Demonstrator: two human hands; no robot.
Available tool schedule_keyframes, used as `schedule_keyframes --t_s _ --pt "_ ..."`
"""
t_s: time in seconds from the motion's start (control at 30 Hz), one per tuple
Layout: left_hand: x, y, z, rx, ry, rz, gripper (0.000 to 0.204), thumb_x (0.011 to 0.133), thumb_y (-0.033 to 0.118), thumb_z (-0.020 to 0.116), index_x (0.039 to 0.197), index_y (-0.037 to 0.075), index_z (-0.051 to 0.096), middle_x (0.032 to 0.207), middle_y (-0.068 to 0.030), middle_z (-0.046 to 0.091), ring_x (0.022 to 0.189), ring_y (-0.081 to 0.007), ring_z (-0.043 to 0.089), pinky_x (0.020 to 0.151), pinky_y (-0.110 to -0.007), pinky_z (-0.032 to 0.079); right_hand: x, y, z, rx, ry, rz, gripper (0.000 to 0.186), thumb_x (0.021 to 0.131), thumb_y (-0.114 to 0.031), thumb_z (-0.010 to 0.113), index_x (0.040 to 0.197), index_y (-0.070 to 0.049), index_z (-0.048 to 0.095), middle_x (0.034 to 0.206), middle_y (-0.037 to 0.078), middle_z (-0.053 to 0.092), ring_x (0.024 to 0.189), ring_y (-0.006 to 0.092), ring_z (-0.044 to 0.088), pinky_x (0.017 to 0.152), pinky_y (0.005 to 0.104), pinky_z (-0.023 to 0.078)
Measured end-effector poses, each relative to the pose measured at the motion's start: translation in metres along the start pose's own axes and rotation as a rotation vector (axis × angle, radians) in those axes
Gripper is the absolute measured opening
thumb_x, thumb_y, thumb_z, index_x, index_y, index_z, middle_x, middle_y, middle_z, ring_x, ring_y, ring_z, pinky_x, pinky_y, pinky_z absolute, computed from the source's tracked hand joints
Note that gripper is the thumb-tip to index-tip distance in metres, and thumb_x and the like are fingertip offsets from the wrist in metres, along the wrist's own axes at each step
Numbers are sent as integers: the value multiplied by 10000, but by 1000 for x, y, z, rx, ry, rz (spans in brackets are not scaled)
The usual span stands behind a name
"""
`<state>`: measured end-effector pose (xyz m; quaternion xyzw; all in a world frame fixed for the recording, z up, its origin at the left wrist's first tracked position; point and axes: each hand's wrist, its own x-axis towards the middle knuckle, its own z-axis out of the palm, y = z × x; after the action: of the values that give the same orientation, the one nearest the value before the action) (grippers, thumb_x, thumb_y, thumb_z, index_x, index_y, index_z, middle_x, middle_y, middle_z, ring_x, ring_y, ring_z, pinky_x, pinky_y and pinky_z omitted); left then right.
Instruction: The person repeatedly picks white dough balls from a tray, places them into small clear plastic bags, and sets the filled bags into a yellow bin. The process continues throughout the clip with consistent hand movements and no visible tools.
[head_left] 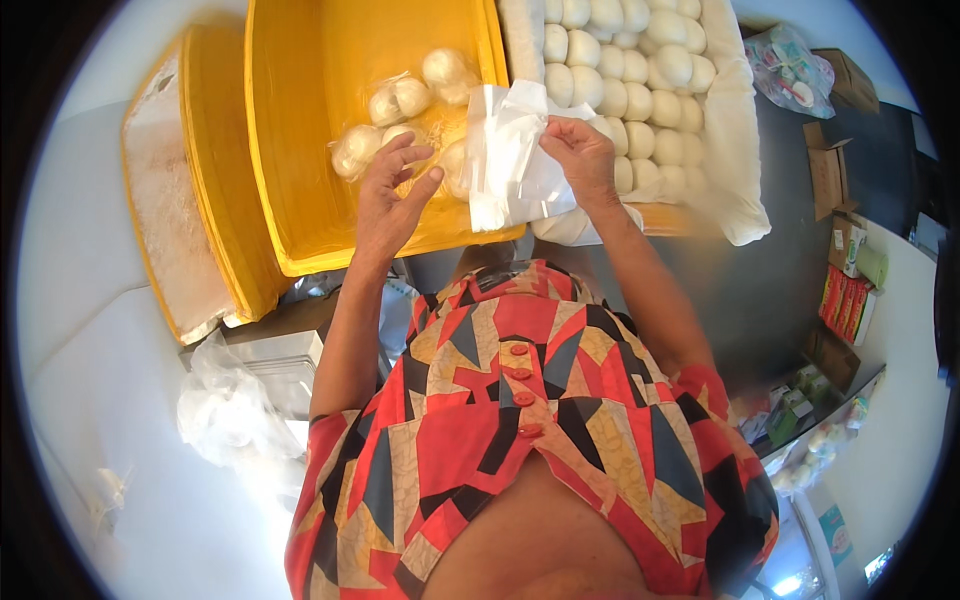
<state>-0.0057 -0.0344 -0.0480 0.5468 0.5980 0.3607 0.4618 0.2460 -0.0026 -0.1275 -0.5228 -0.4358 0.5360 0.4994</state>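
My right hand pinches the edge of a stack of clear and white plastic bags, which lies across the near right corner of a yellow crate. My left hand is held over that crate with its fingers spread, and nothing shows in it. Inside the crate, several clear bags of round white buns lie just beyond the left hand. To the right, rows of plain white buns fill a cloth-lined tray, close to my right hand. Its lining is a white cloth.
Another yellow container stands on the left. Below it, crumpled clear plastic lies beside a pale box. On the right are a bag of mixed items, an open cardboard box and red packages.
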Motion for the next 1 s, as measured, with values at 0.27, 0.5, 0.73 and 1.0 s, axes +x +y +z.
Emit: schedule_keyframes --t_s 0.27,0.5,0.73,1.0 --pt "48 8 56 -458 -266 -490 346 870 281 677 1038 -19 635 1008 -95 659 913 -171 636 754 -276 503 -4 -21 -5 -137 -168 -13 188 886 -75 607 1042 16 656 981 89 685 909 144 631 822 275 503" --pt "57 11 56 -766 -65 -487 160 858 78 621 980 -26 617 888 -101 675 766 -164 667 686 -297 565 -33 -78 15 -661 -121 -713 361 779 -114 686 1118 -27 596 994 159 614 930 291 595 798 367 485" --pt "42 23 41 -783 -219 -304 187 861 89 635 999 -29 590 876 -98 665 777 -167 659 701 -285 552 -17 -58 21 -371 32 -385 147 748 -34 741 852 -15 639 774 42 633 628 108 552 560 245 444" --pt "34 -3 56 -497 -206 -169 164 785 22 720 928 29 640 847 -34 645 765 -83 592 676 -238 485 -13 -60 10 -313 -215 -95 182 768 -34 745 732 -40 566 665 -59 525 606 12 450 523 194 391"
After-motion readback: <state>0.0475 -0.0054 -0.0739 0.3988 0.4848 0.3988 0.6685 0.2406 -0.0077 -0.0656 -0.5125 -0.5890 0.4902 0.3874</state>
